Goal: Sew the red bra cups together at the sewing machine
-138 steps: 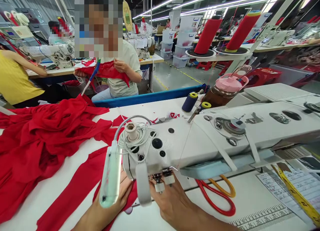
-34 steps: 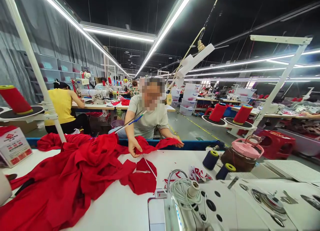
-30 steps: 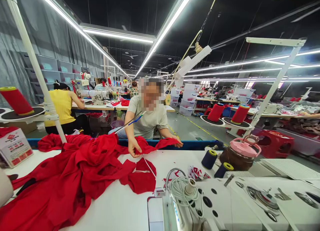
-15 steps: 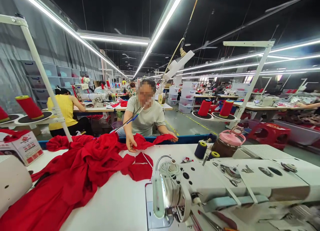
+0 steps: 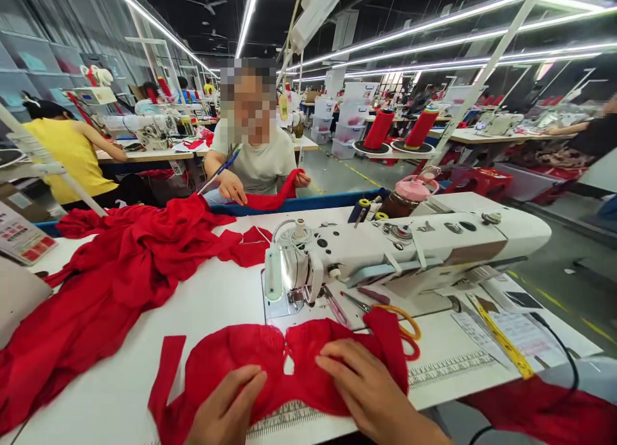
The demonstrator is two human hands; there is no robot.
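Note:
A red bra (image 5: 234, 348) lies spread on the white table in front of me, its two cups joined at a small gap in the middle. My left hand (image 5: 229, 403) is closed on the lower edge of the left cup, fingers together. Over the right cup, my right hand (image 5: 369, 387) grips the fabric with its fingertips near the centre; its thumb is partly hidden. One red strap sticks out at the left, and the other side band folds up at the right. Just beyond the bra stands a white sewing machine (image 5: 376, 239), its needle area facing the cups.
Scissors (image 5: 409, 323) with orange handles lie right of the bra, near a yellow tape measure (image 5: 501, 336) and papers. A heap of red fabric (image 5: 139, 258) covers the left. Across the table, a co-worker (image 5: 255, 149) holds a red strip. A lidded jug (image 5: 409, 194) stands behind the machine.
My view has tilted down and turned right. Both my hands and the red bra have come into view at the front. The co-worker has lifted one end of the red strip.

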